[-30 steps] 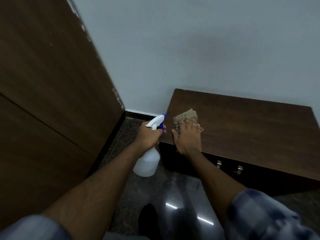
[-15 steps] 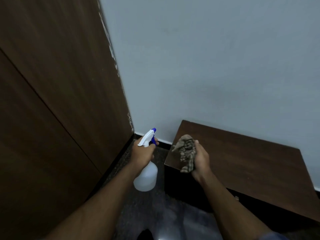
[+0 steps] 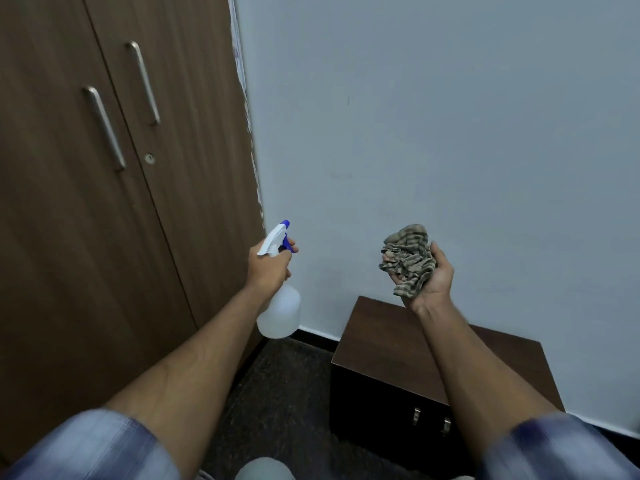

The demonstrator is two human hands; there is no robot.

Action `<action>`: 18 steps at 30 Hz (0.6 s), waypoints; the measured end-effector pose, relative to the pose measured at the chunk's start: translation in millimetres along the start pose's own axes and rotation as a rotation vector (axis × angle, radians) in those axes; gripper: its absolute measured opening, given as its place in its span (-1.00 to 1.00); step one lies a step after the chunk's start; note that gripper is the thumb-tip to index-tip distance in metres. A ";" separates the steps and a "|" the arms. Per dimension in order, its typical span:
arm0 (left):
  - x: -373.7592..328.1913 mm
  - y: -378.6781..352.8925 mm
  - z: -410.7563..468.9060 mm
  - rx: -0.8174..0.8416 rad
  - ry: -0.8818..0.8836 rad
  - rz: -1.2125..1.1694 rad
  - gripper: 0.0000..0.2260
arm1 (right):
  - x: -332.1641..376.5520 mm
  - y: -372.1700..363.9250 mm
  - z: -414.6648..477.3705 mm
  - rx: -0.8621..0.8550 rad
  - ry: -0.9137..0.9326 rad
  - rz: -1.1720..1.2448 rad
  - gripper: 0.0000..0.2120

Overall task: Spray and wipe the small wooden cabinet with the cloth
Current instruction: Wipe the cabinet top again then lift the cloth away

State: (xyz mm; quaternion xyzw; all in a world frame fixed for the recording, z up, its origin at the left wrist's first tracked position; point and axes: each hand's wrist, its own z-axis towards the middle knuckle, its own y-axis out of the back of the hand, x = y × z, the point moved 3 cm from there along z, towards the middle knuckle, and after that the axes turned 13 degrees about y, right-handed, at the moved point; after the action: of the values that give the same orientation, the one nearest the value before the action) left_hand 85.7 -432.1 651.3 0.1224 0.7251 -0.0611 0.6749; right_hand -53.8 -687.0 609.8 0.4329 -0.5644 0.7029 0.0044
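Both hands are coming up off the cabinet top now, and the cloth (image 3: 408, 259), pressed flat on the wood a second ago, is riding high in front of the wall (image 3: 450, 133). It is bunched up, a striped brown-and-tan rag, sitting in the upturned right hand (image 3: 429, 275) with the fingers curling loosely around it. The left hand (image 3: 270, 268) is gripping the neck of the spray bottle (image 3: 278, 313), one finger lying at the blue trigger, white nozzle head pointing up and away toward the wall. The bottle's body is translucent white and is showing no label or writing that I can read. Down below, the small wooden cabinet (image 3: 377, 341) is standing against the wall, its dark top bare, two little metal pulls (image 3: 431, 420) glinting on its front, well beneath both hands. Off to the left, the tall wooden wardrobe (image 3: 69, 237) is showing two long metal handles and a keyhole. Blue checked sleeves are blurring at the bottom edge.
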 end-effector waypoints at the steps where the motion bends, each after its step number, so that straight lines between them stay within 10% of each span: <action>1: -9.1 6.4 -6.3 -0.015 -0.009 -0.007 -0.74 | 4.9 -9.9 -5.6 0.015 -0.016 0.013 -0.40; 18: -16.4 99.2 -79.8 -0.362 -0.104 0.015 -0.74 | -50.3 -89.5 -67.0 0.227 -0.269 0.123 -0.41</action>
State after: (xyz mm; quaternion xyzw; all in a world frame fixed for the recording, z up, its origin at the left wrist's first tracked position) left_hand 35.5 -317.9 681.7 0.0012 0.6876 0.0691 0.7228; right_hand -18.5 -576.9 650.4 0.4856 -0.5021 0.6968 -0.1631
